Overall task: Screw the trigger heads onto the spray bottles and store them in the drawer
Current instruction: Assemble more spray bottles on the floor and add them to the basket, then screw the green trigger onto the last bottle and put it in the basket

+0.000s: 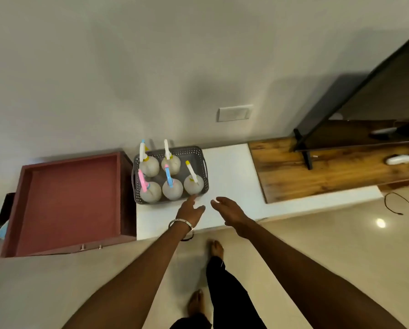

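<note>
Five spray bottles (162,178) stand upright in a grey perforated basket (203,162) just left of the frame's centre, each with a trigger head on top: three white ones with yellow collars, one pink (142,180) at the lower left of the basket and one blue (169,177) in the lower middle. The basket sits on the white bench (229,176), touching its left edge. Left of it, a reddish-brown drawer (68,200) is pulled open, its inside bare, with two small metal knobs along its lower edge. Below the basket, both hands reach over the bench with nothing in them: the left hand (190,211), a metal bangle (181,223) at its wrist, has its fingers loosely spread and its fingertips right at the basket's near rim; the right hand (229,208) is beside it, fingers slack and apart. To the right a wooden board (317,172) carries a dark television (364,96) and a white remote (399,159). Bare feet stand on the pale floor at the bottom of the frame
</note>
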`<state>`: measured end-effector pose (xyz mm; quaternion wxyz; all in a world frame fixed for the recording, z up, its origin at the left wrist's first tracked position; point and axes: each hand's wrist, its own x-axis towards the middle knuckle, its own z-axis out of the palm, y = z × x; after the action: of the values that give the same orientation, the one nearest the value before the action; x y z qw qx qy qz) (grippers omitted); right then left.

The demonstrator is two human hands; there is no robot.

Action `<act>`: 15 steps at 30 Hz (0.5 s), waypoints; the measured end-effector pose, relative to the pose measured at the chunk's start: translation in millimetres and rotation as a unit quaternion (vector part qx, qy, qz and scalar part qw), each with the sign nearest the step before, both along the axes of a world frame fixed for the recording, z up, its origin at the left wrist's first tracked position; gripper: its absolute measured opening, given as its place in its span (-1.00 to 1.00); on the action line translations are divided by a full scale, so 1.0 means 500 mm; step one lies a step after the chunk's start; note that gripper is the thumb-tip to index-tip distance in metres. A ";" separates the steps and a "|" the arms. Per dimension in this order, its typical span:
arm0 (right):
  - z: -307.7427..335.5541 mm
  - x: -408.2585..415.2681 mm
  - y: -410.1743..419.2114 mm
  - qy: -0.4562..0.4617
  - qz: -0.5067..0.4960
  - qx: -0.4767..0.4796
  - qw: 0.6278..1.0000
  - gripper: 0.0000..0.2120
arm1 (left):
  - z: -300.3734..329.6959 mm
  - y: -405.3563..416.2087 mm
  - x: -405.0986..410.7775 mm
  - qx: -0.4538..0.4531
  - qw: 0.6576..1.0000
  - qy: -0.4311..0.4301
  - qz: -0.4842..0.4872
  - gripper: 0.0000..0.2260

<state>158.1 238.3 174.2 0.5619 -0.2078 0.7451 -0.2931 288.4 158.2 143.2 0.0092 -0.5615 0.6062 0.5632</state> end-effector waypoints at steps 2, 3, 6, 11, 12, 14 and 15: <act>0.016 0.010 0.062 0.003 -0.014 -0.001 1.000 -0.37 | 0.019 0.044 0.001 -0.002 1.000 0.000 -0.017 -0.45; 0.022 0.014 0.090 0.001 -0.021 -0.004 1.000 -0.36 | 0.026 0.063 0.000 -0.002 1.000 0.000 -0.024 -0.45; 0.040 0.013 0.194 0.007 -0.051 -0.014 0.999 -0.35 | 0.046 0.139 -0.016 -0.003 0.998 0.002 -0.061 -0.45; 0.057 -0.023 0.375 0.024 -0.107 -0.017 0.994 -0.34 | 0.061 0.278 -0.071 0.004 0.993 0.003 -0.118 -0.44; 0.059 -0.033 0.414 0.027 -0.118 -0.019 0.993 -0.35 | 0.061 0.309 -0.085 0.005 0.991 0.002 -0.132 -0.44; 0.062 -0.054 0.492 0.028 -0.146 -0.019 0.989 -0.36 | 0.059 0.369 -0.113 0.006 0.988 -0.003 -0.157 -0.45; 0.062 -0.067 0.536 0.029 -0.161 -0.017 0.986 -0.36 | 0.058 0.404 -0.130 0.006 0.984 -0.008 -0.177 -0.45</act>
<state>124.7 506.2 205.3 0.4821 -0.1026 0.7797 -0.3863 223.4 360.3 172.4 0.1165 -0.4495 0.6927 0.5518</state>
